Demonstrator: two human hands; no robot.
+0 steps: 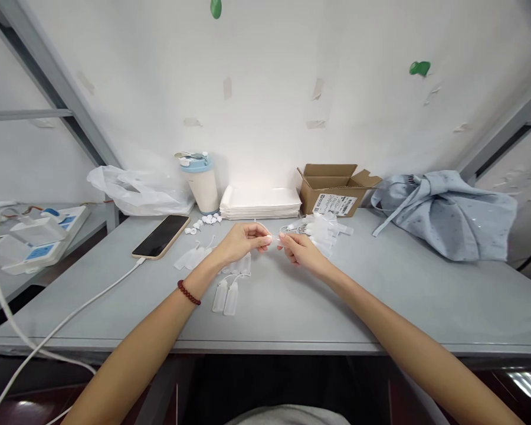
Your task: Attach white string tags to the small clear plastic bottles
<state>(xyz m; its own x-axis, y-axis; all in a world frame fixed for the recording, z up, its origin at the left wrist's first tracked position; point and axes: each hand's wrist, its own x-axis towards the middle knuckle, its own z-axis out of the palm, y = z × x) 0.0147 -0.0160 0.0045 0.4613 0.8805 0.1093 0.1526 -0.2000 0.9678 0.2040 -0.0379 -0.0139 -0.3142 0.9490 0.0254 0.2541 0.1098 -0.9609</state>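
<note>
L hand (pixel 250 241), mid-frame, has a narrow pinch on a small white piece (pixel 269 239). R hand (pixel 300 249) faces it just right of centre, grip also narrow; can't tell if it's closed on anything. Tips nearly meet, prob. b/c the part's tiny & needs both hands. Translucent pile (pixel 322 231) sits behind R hand, white caps (pixel 209 219) left of centre, prob. for short reaches. L forearm & hand partly hide more translucent pcs (pixel 192 257). Box (pixel 334 200) contents not visible; fabric bundle (pixel 446 215), far right, unclear inside.
</note>
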